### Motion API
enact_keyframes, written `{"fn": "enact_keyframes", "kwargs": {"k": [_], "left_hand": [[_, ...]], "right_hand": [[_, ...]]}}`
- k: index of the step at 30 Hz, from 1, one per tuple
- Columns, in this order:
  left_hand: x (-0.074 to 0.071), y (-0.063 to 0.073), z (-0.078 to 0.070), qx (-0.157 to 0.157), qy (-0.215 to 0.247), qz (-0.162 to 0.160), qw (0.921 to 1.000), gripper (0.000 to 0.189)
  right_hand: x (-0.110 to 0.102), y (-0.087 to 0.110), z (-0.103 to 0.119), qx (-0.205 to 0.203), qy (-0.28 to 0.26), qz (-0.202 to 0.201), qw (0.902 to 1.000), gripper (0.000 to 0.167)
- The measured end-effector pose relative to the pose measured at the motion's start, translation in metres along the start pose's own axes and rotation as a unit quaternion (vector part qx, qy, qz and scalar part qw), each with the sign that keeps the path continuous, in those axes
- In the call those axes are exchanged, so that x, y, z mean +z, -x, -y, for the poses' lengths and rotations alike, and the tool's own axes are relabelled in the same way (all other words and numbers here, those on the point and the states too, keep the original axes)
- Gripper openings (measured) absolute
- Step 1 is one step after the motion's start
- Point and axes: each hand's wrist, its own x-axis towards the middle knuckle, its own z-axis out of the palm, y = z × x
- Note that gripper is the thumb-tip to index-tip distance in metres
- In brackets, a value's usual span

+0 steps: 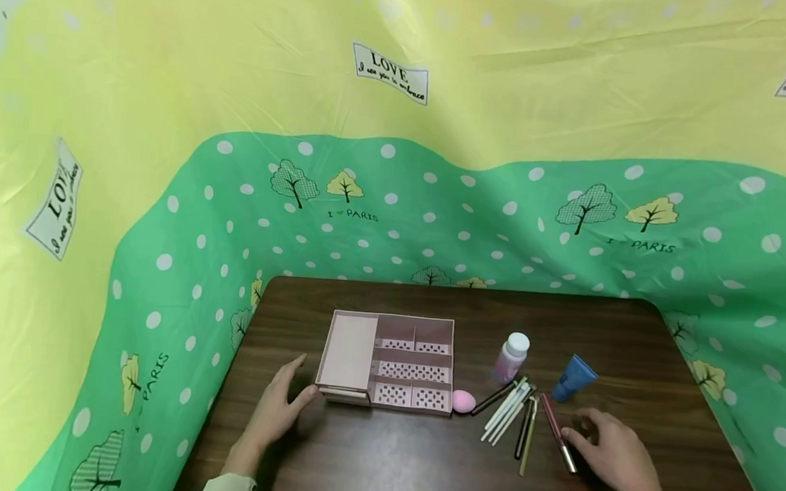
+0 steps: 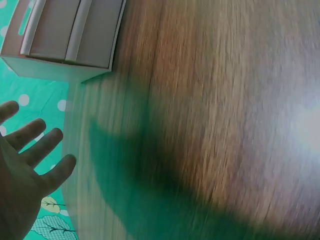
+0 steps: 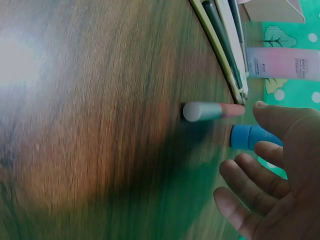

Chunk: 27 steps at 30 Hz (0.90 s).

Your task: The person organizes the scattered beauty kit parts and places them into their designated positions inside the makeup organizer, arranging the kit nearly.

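Observation:
A pale pink organizer box [image 1: 347, 353] with several compartments lies on the table, its drawer fronts [image 2: 55, 30] facing the person. Beside its front left corner is my left hand [image 1: 278, 405], fingers spread and holding nothing. On the right, a slim dark red tube with a silver end [image 1: 558, 432] lies on the tabletop. My right hand [image 1: 616, 453] hovers just right of this tube, fingers loosely bent; in the right wrist view nothing is between thumb and fingers. A blue squeeze tube [image 1: 573, 378] stands on its cap [image 3: 241, 137] beyond that hand.
Left of the red tube lies a loose bunch of thin white sticks [image 1: 506, 415], dark ones and a gold one [image 1: 528, 441]. A pink egg-shaped sponge [image 1: 463, 401] sits by the box. Behind stands a pink bottle with white cap [image 1: 511, 358]. A patterned green-yellow curtain [image 1: 476, 228] surrounds the wooden table [image 1: 412, 467].

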Motion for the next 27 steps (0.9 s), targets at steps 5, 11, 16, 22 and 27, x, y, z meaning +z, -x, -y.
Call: {"fn": "enact_keyframes", "kwargs": {"k": [5, 11, 16, 22, 27], "left_hand": [[0.004, -0.002, -0.004, 0.012, 0.055, -0.022, 0.9982, 0.051], [0.006, -0.006, -0.011, -0.034, 0.14, -0.023, 0.9893, 0.044], [0.01, -0.008, -0.014, -0.061, 0.213, -0.01, 0.9752, 0.043], [0.016, -0.01, -0.018, -0.081, 0.272, -0.007, 0.959, 0.041], [0.02, -0.012, -0.02, -0.087, 0.291, -0.02, 0.9525, 0.038]], "right_hand": [[0.007, -0.002, 0.002, 0.009, -0.01, -0.002, 0.9999, 0.055], [0.012, -0.003, 0.006, 0.03, -0.037, 0.005, 0.9989, 0.049], [0.016, -0.002, 0.009, 0.037, -0.052, 0.008, 0.9979, 0.048], [0.024, -0.002, 0.01, 0.032, -0.053, 0.0, 0.9981, 0.046], [0.031, -0.003, 0.009, 0.032, -0.052, -0.012, 0.9981, 0.041]]}}
